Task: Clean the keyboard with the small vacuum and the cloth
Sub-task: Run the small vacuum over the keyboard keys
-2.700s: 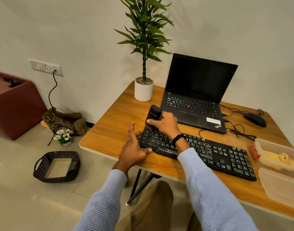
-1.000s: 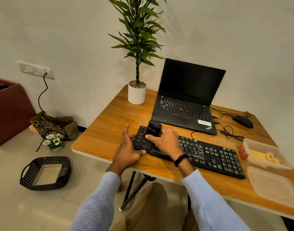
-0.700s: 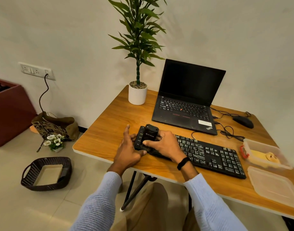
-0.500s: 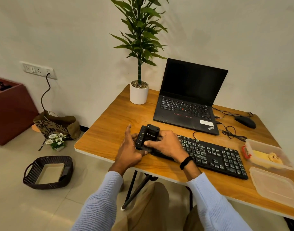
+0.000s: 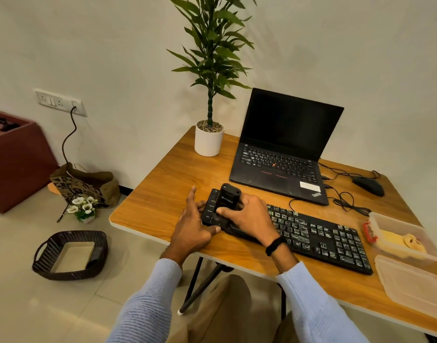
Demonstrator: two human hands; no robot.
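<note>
Keyboard (image 5: 311, 233), black and wired, was laid slantwise along the near part of the wooden worktop (image 5: 163, 194), just in front of the laptop. Far to the left, on the floor, a dark woven basket (image 5: 69, 254) was seen, with a brown paper bag (image 5: 83, 184) and a small bunch of white flowers (image 5: 82, 206) beyond it by the wall. At the worktop's back left corner a potted plant (image 5: 208, 141) was stood in a white pot. The left hand (image 5: 191, 229) was placed flat against the keyboard's left end, fingers straight and spread, thumb at the near edge. Just beside it, the small vacuum (image 5: 228, 198), black, was held upright on the leftmost keys, gripped by the right hand (image 5: 249, 217) with fingers curled round its body. Behind, the open laptop (image 5: 281, 149) was set with a dark screen. Further right a black mouse (image 5: 368, 185) was found, and at the right edge a clear container (image 5: 405, 241) holding something yellow, its lid (image 5: 412, 283) laid nearer.
</note>
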